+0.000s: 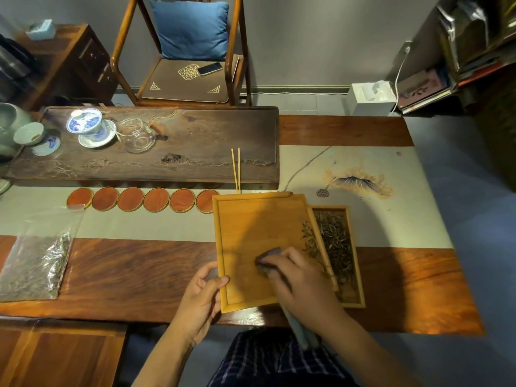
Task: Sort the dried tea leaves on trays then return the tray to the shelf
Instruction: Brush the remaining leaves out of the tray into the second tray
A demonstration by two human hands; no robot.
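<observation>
A light bamboo tray [251,227] lies tilted, its right edge resting over a smaller wooden tray [353,247] filled with dried tea leaves [336,238]. A few leaves [308,236] cling along the big tray's right side. My left hand [201,294] grips the big tray's near left edge, thumb on top. My right hand [296,277] holds a grey cloth [268,259] pressed onto the tray's floor; the cloth's tail [301,328] hangs down off the table toward my lap.
A clear bag of tea leaves [36,261] lies at the left. Several round red coasters [145,199] line up behind the tray, with two thin yellow sticks [236,169] and a dark tea board [156,143] holding a gaiwan [86,125] and glass pitcher [138,135]. A chair [190,51] stands beyond.
</observation>
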